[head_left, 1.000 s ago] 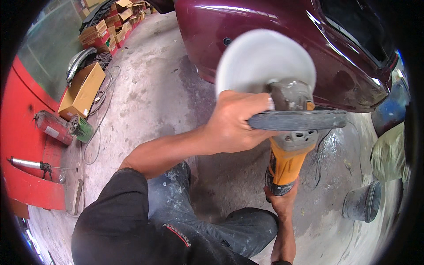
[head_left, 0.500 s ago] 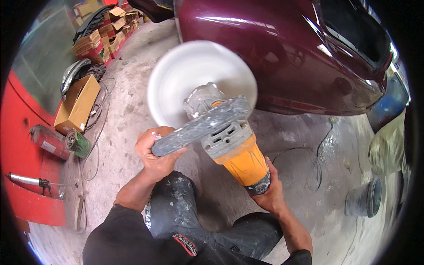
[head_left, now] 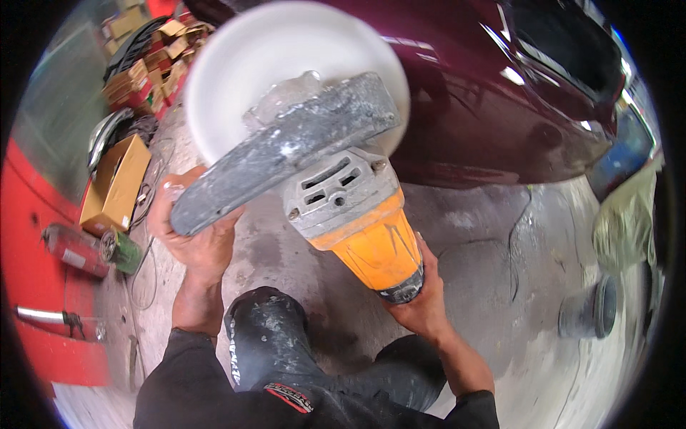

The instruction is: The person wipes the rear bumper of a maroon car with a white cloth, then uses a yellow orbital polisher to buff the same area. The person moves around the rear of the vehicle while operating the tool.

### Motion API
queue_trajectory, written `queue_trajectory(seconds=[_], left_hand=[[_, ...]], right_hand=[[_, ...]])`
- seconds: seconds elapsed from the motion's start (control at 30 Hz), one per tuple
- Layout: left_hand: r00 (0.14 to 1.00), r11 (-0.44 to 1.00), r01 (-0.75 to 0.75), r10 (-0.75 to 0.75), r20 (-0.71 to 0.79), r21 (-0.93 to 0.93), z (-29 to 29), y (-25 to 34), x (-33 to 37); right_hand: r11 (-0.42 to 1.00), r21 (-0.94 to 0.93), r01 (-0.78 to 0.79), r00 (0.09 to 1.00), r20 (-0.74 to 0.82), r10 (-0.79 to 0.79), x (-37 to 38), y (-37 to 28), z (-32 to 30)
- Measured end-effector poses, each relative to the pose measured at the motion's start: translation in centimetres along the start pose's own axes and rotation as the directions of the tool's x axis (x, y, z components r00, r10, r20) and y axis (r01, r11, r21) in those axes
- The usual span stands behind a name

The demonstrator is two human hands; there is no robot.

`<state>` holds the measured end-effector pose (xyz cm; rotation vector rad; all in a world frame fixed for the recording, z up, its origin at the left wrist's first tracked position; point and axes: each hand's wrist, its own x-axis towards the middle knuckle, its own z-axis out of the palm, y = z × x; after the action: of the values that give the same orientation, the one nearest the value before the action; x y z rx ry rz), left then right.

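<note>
Both my hands carry an orange and grey power polisher, held up before me. My left hand is wrapped round the left end of its dusty black front handle. Around the rear end of the orange body my right hand is closed; most of its fingers are hidden beneath. At the tool's far end the round white polishing pad is smeared, as if spinning. Behind it, to the right, is a glossy dark maroon car body panel. The pad overlaps the panel's left part; I cannot tell whether they touch.
Along the left lie cardboard boxes, a red cylinder, a green can and loose cables beside a red surface. At right a dark bucket lies near a pale plastic bag. A thin cord crosses the concrete floor.
The polisher has come up closer to the camera and shifted left, with both hands still on it. The white pad now sits further up and left, covering less of the panel's front.
</note>
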<state>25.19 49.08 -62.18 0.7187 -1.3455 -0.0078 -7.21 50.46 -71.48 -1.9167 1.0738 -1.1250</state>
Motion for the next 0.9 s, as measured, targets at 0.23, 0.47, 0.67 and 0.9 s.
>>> queue_trajectory(seconds=[0.23, 0.47, 0.67, 0.9], left_hand=[[0.988, 0.999, 0.002, 0.006, 0.155, -0.046, 6.2, 1.6, -0.8], [0.862, 0.964, -0.255, 0.260, 0.435, -0.071, 16.1, 5.7, 0.1], [0.792, 0.945, -0.261, 0.326, 0.517, -0.196, 24.9, 7.3, 0.5], [0.783, 0.951, -0.233, 0.307, 0.541, -0.202, 28.8, 7.9, -0.6]], right_hand=[[0.998, 0.015, -0.060, 0.993, -0.098, 0.061, -4.4, 3.6, -3.2], [0.994, -0.003, -0.106, 0.943, -0.317, 0.099, -8.5, 6.9, -4.7], [0.956, 0.169, -0.240, 0.835, -0.467, 0.292, -10.1, 9.0, -6.1], [0.941, 0.249, -0.229, 0.802, -0.500, 0.327, -10.6, 10.4, -6.6]])
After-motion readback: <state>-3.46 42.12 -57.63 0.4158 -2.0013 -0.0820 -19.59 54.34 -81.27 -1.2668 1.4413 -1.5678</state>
